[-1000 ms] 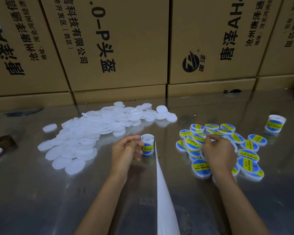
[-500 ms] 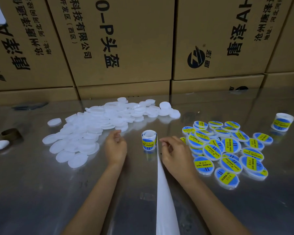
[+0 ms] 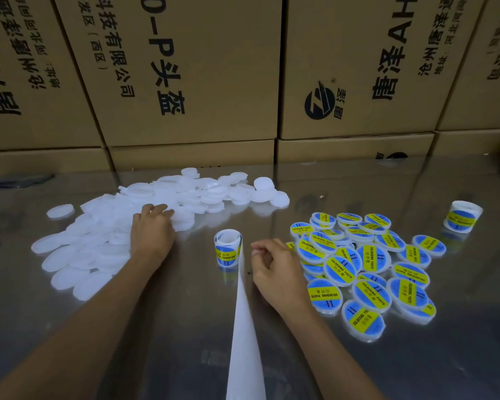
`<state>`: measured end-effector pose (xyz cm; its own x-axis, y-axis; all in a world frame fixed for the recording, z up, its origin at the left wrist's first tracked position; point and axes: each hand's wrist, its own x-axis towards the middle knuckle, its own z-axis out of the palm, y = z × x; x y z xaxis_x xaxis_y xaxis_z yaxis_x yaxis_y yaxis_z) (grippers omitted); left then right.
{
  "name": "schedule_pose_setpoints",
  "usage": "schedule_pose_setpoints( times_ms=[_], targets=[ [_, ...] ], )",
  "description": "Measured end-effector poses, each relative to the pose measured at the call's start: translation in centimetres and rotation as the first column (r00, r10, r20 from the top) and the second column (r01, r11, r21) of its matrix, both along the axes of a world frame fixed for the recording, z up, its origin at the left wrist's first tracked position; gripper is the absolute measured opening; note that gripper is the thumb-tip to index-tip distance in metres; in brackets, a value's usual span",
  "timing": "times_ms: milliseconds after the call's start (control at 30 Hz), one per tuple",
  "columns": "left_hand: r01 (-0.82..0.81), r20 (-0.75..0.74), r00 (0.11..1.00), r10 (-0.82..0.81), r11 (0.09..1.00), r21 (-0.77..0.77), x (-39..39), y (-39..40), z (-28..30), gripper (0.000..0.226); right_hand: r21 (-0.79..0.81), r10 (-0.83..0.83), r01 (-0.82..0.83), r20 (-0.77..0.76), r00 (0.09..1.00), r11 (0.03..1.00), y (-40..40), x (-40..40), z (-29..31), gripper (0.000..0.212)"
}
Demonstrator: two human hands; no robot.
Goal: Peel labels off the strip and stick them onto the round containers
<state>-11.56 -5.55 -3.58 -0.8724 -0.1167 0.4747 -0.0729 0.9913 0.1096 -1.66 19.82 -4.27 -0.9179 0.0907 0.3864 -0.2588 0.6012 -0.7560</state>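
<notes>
A roll of blue and yellow labels (image 3: 228, 249) stands upright mid-table, its white backing strip (image 3: 244, 336) trailing toward me. Left of it lies a heap of plain white round containers (image 3: 104, 226). My left hand (image 3: 152, 232) lies on that heap, fingertips on a white container at its far side. Right of the roll, my right hand (image 3: 274, 269) hovers with fingers curled, thumb and forefinger close together by the strip; I cannot tell whether a label is between them. A pile of labelled containers (image 3: 367, 267) lies at the right.
A second label roll (image 3: 462, 216) stands at the far right. Stacked cardboard boxes (image 3: 185, 76) wall off the back of the shiny metal table (image 3: 171, 327). A lone white container (image 3: 60, 211) sits at the far left of the heap.
My left hand has moved left and away from the roll onto the white heap. My right hand left the labelled pile and came in beside the roll.
</notes>
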Motion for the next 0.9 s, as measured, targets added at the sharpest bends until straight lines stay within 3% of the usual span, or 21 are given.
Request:
schedule_pose_setpoints(
  times_ms=[167,367,500,633,733,833,900],
  targets=[
    [0.137,-0.221,0.972,-0.077,0.952,0.274,1.2,-0.3,-0.4,0.027,-0.029,0.002,-0.002,0.009,1.000,1.000,0.0,-0.2,-0.1,0.018],
    [0.265,-0.379,0.925,-0.036,0.776,0.572,5.4,3.2,0.9,0.014,-0.066,0.025,-0.019,0.084,0.996,0.998,0.2,-0.8,-0.4,0.024],
    [0.307,-0.294,0.950,-0.106,0.501,0.809,9.1,6.3,2.2,0.014,-0.108,0.039,-0.026,0.120,0.992,0.994,0.1,-1.0,-0.5,0.028],
    [0.310,-0.223,0.937,-0.269,0.343,0.887,11.4,8.9,2.6,0.027,-0.119,0.098,-0.079,0.158,0.983,0.990,0.0,-1.1,-0.7,0.037],
    [0.218,-0.171,0.966,-0.196,0.247,0.944,11.6,9.9,2.6,0.032,-0.215,0.204,-0.165,0.173,0.964,0.963,-0.5,-1.4,-0.5,0.046],
    [0.104,-0.100,0.988,-0.121,0.027,0.994,11.7,10.8,2.3,0.023,-0.305,0.265,-0.202,0.182,0.947,0.931,-1.1,-1.7,-0.4,0.049],
    [0.087,-0.090,0.988,-0.124,-0.034,0.996,11.8,11.3,2.0,0.020,-0.295,0.254,-0.196,0.172,0.952,0.935,-1.3,-1.9,-0.7,0.048]
  ],
)
